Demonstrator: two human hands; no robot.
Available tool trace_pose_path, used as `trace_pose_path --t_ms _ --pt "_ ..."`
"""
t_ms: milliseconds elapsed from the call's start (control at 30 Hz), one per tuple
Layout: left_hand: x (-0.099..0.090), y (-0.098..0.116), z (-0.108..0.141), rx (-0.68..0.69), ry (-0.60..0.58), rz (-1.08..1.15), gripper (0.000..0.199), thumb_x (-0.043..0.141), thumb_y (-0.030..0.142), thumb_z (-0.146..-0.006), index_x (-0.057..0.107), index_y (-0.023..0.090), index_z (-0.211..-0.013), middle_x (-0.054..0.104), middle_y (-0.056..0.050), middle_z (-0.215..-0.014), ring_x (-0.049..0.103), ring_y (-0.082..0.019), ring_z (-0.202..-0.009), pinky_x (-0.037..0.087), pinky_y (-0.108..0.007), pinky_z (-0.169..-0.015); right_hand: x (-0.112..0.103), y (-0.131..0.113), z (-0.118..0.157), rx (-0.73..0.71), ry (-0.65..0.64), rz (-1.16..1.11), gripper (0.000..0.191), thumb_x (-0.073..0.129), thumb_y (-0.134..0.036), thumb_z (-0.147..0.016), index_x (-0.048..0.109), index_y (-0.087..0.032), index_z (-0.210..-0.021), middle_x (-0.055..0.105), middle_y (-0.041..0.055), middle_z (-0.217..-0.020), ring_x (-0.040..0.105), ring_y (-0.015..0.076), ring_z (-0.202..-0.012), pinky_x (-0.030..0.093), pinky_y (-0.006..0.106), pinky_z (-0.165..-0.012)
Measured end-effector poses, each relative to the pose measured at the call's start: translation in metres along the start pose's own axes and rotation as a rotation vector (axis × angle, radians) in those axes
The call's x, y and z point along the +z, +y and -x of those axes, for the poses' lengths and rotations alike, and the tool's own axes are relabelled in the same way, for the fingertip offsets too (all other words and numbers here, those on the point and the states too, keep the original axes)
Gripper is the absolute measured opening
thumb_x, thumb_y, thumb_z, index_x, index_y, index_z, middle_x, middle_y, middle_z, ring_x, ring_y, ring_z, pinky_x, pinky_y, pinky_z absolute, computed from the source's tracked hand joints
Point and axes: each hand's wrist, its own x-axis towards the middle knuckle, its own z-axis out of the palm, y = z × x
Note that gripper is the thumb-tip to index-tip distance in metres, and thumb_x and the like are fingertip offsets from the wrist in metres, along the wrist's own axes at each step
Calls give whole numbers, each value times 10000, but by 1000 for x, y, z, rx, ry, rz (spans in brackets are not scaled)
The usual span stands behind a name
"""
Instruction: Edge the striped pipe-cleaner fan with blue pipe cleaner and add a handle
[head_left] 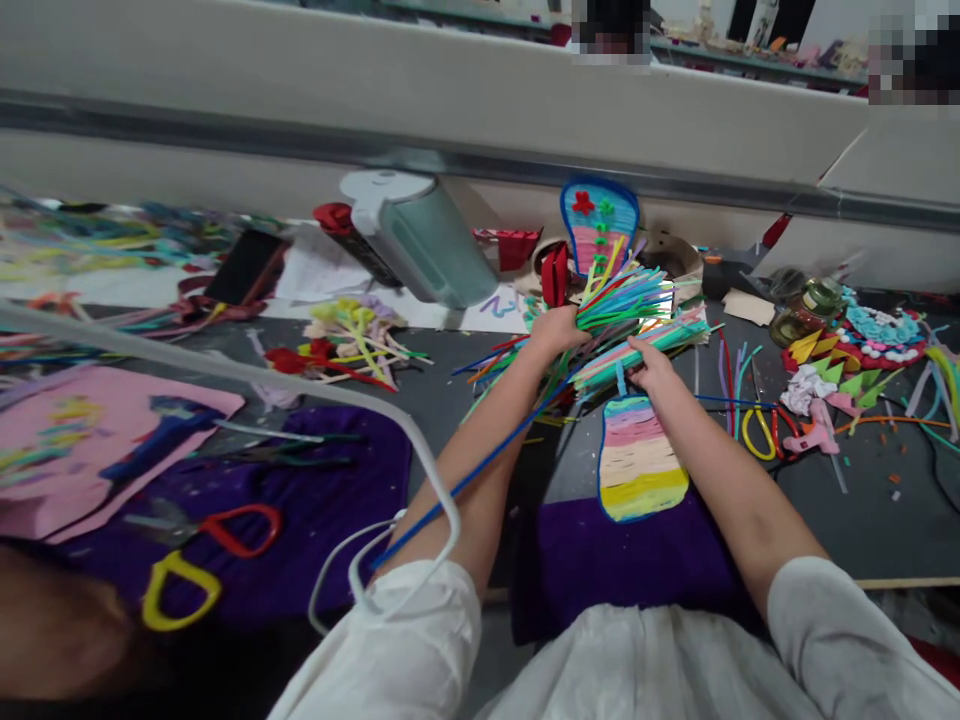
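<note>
Both arms reach forward over the table. My left hand (559,330) is closed round a thick bundle of colourful pipe cleaners (626,298), mostly green, blue and yellow at the far end. Just to its right, my right hand (651,366) grips a second bundle of pipe cleaners (609,368) in pastel pink and mint, its fingers partly hidden. Below my right hand lies a sole-shaped striped piece (643,458) edged in blue. A similar piece (600,225) with a red flower leans upright behind the bundles. One long blue pipe cleaner (480,468) crosses my left forearm.
Red-and-yellow scissors (180,590) rest on purple cloth at left, near another person's arm (60,625). A white bent tube (300,385) passes over my left forearm. A large tumbler (427,240) leans by the divider. A pink glue gun (814,430) and glass jar (814,305) are at right.
</note>
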Motion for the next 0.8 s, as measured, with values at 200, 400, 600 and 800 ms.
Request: trace_pose_path --t_ms 200,400,600,800 --pt "-18 0 8 21 36 48 539 688 390 -709 690 179 -1205 750 -153 -1135 685 -372 -1090 525 -391 -898 4 -5 12 32 128 -104 217 759 -143 -706 559 -225 -720 596 -60 -576 606 149 -604 515 261 -548" --pt "-19 -11 6 99 -37 526 473 682 321 -617 729 170 -1062 756 -66 -921 706 -307 -907 544 -335 -808 -15 -15 30 -61 158 -205 223 767 -235 -715 601 -241 -865 653 -62 -671 664 164 -717 564 280 -629" --pt "-9 2 9 73 -292 966 489 746 352 -535 729 183 -993 758 -32 -898 694 -269 -876 566 -347 -811 -31 -17 36 32 97 -222 185 707 -256 -797 592 -220 -937 708 -21 -801 700 184 -860 610 379 -783" --pt "-25 28 30 283 -257 961 471 708 284 -625 707 146 -1075 761 -21 -914 691 -236 -865 582 -351 -826 -7 -34 50 -22 -116 -239 119 681 -306 -875 623 -210 -913 745 19 -891 713 204 -995 594 402 -942"
